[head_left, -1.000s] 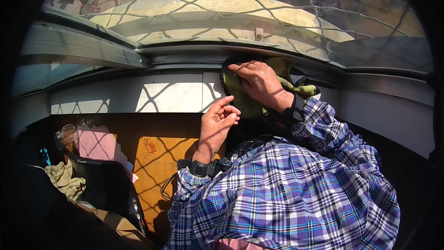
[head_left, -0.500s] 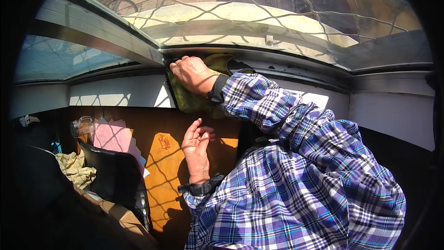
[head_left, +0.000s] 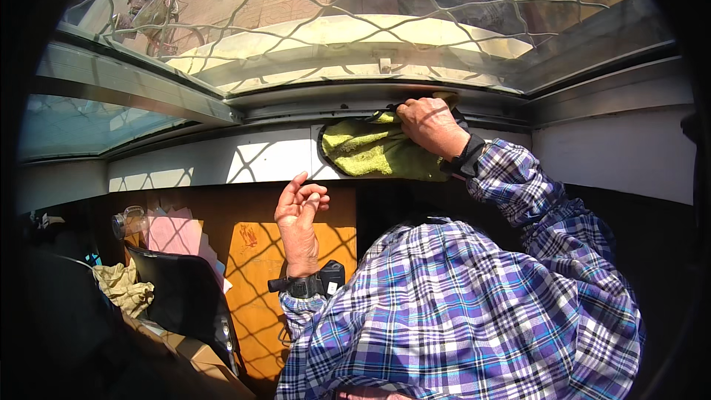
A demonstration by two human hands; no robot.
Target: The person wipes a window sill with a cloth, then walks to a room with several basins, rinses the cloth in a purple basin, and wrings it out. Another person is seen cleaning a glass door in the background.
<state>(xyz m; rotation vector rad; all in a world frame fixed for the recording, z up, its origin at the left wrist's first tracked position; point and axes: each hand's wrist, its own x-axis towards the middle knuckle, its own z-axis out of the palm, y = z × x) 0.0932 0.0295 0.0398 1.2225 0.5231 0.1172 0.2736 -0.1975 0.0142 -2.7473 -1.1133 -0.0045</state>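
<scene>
Green cloth [head_left: 363, 152]: lying across the white sill [head_left: 278, 152], right of its middle, reaching from the metal window track [head_left: 296, 115] at the back down toward the front edge
Which way it points: we've got the long axis running left to right along the sill, rounded loose end aimed left, other end bunched toward the right
Feel of it: fuzzy yellow-green pile, dark trim along the rim, a few soft folds
Right hand [head_left: 433, 127]: fingers curled down over the cloth's upper right part, gripping it by the track; we can't make out the thumb
Left hand [head_left: 299, 215]: nothing in it, fingers loosely bent and half spread, near the sill's front edge
Jar: clear jar [head_left: 132, 221] beside fanned pink sheets [head_left: 174, 233], too small for us to tell what's inside
Down low: orange-brown wooden panel [head_left: 255, 281] striped with mesh shadows, plus a crumpled tan cloth [head_left: 126, 287] at left
</scene>
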